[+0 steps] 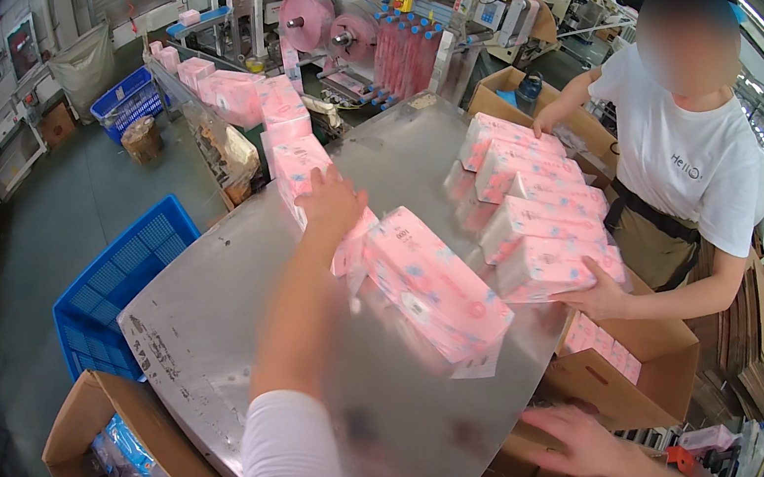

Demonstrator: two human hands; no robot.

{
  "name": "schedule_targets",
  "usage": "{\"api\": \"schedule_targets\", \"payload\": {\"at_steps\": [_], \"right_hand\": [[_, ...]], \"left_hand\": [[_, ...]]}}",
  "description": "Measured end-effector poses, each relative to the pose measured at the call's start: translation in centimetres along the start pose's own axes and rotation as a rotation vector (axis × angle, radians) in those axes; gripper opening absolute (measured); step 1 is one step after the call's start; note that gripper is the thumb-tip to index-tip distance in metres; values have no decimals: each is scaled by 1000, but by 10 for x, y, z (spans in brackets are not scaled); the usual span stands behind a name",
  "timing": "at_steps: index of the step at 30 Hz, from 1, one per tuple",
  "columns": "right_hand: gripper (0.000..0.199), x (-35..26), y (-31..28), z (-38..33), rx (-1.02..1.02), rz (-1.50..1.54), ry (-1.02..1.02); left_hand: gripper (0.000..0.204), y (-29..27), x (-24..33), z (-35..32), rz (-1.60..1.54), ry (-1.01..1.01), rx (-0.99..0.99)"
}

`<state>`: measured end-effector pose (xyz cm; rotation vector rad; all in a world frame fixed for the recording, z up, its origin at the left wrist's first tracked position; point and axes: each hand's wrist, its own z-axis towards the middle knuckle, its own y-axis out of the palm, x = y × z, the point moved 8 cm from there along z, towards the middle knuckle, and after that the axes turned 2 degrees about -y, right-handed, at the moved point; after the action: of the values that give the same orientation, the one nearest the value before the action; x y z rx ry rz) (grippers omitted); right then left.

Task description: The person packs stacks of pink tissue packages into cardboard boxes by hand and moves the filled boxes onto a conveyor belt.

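Pink-and-white tissue packs in clear film lie on a metal table (211, 295). My left hand (332, 208) reaches across it, its fingers gripping the side of a tissue pack (298, 160) at the end of the incoming row. Beside that hand, another tissue pack (437, 280) lies slantwise, with a white slip of paper (478, 363) partly under its near end. My right hand (579, 442) is low at the table's near right edge, fingers stretched out, holding nothing. To the right, a co-worker's two hands (601, 294) press together a row of several tissue packs (540, 223).
Open cardboard boxes stand at the right, one (658, 374) with packs inside, and at the lower left (105, 382), holding plastic film. A blue crate (124, 279) adjoins the table's left edge. Beyond are a conveyor line of packs (229, 93) and a machine with pink film rolls (308, 20).
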<state>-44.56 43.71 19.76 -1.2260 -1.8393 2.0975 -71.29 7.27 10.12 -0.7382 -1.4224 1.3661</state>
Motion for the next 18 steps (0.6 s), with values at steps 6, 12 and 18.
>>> {"api": "schedule_targets", "payload": {"at_steps": [6,12,18], "right_hand": [[93,73,9,199,101,-495,293],[97,4,94,239,-120,167,119],[93,-50,48,367,329,-406,-93]], "left_hand": [[23,-34,-6,-153,-7,402,109],[52,-96,-89,-336,-82,167,-78],[76,-112,-141,-358,97,-72,25]]}}
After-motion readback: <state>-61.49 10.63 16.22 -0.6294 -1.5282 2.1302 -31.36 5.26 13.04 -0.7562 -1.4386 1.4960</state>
